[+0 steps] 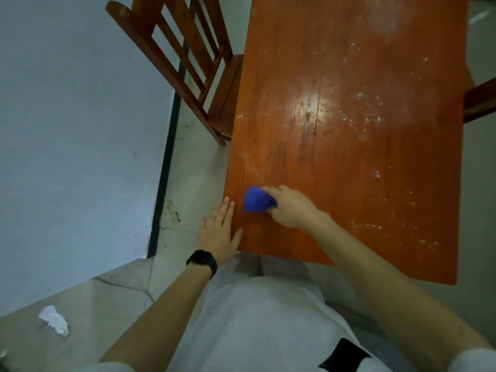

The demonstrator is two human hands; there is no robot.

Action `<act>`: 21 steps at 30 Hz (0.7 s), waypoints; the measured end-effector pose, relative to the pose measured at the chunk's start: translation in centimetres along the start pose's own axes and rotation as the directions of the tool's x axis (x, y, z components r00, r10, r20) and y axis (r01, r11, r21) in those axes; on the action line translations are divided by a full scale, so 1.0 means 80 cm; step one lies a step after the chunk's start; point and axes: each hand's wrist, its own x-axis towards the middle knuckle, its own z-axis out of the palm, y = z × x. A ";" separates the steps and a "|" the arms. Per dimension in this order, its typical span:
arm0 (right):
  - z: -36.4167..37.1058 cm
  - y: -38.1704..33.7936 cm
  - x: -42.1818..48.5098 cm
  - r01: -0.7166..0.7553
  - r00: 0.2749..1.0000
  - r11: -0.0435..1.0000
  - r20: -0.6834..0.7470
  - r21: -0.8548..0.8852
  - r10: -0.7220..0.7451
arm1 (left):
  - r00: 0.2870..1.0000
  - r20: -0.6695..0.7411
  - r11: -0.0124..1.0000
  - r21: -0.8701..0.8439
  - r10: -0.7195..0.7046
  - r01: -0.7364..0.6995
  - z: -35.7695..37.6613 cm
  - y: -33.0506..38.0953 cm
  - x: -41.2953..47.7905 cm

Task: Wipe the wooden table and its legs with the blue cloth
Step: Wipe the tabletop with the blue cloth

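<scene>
Fingers [271,189] of right hand [291,209]: curled round bunched blue cloth [257,201], pressing it on worktop [349,130] near the near-left corner. Fingers of left hand [218,232]: straight, flat on worktop's left edge, just beside cloth, apart from it. Black watch [201,260] on left wrist; wooden chair [188,65] farther along left edge.

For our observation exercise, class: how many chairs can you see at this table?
1 for certain: a slatted chair at the table's left side. A wooden part at the right edge may be a second.
</scene>
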 end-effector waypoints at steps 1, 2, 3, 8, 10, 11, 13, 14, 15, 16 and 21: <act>-0.025 0.004 0.008 -0.010 1.000 1.000 -0.021 -0.010 0.009 | 0.999 0.040 0.999 0.030 -0.016 0.015 -0.001 -0.003 0.004; -0.045 0.006 0.020 -0.010 0.997 0.999 -0.077 -0.036 0.007 | 0.998 0.063 0.998 0.054 -0.021 0.017 0.000 -0.006 0.007; -0.064 0.004 0.032 -0.016 0.991 0.998 -0.136 -0.057 0.008 | 0.997 0.078 0.998 0.069 -0.020 0.014 0.002 -0.009 0.008; -0.077 -0.018 0.110 0.021 0.949 0.982 -0.304 -0.185 -0.078 | 0.999 0.050 0.998 0.055 0.014 -0.016 0.013 -0.021 0.014; -0.050 -0.018 0.113 0.044 0.940 0.958 -0.312 -0.284 -0.136 | 0.999 0.039 0.999 0.022 0.030 -0.031 0.018 -0.026 0.013; -0.031 -0.016 0.104 0.065 0.931 0.949 -0.324 -0.309 -0.169 | 0.999 0.038 0.999 0.007 0.038 -0.038 0.021 -0.028 0.013; 0.005 -0.012 0.068 0.168 0.913 0.933 -0.308 -0.319 -0.270 | 0.999 0.021 0.999 -0.011 0.048 -0.047 0.023 -0.030 0.011; 0.017 -0.012 0.048 0.244 0.921 0.920 -0.223 -0.308 -0.319 | 0.999 -0.003 0.999 -0.022 0.044 -0.044 0.024 -0.030 0.009; 0.021 -0.013 0.033 0.307 0.936 0.915 -0.092 -0.263 -0.341 | 0.999 -0.032 0.998 -0.066 0.020 -0.022 0.023 -0.030 0.006; 0.018 -0.016 0.025 0.331 0.944 0.924 0.061 -0.192 -0.326 | 0.998 -0.047 0.988 -0.149 -0.035 0.027 0.026 -0.029 0.003; -0.049 -0.065 0.105 0.246 0.966 0.964 -0.061 -0.102 -0.252 | 0.888 0.125 0.384 -0.868 -0.442 0.313 0.022 -0.024 -0.025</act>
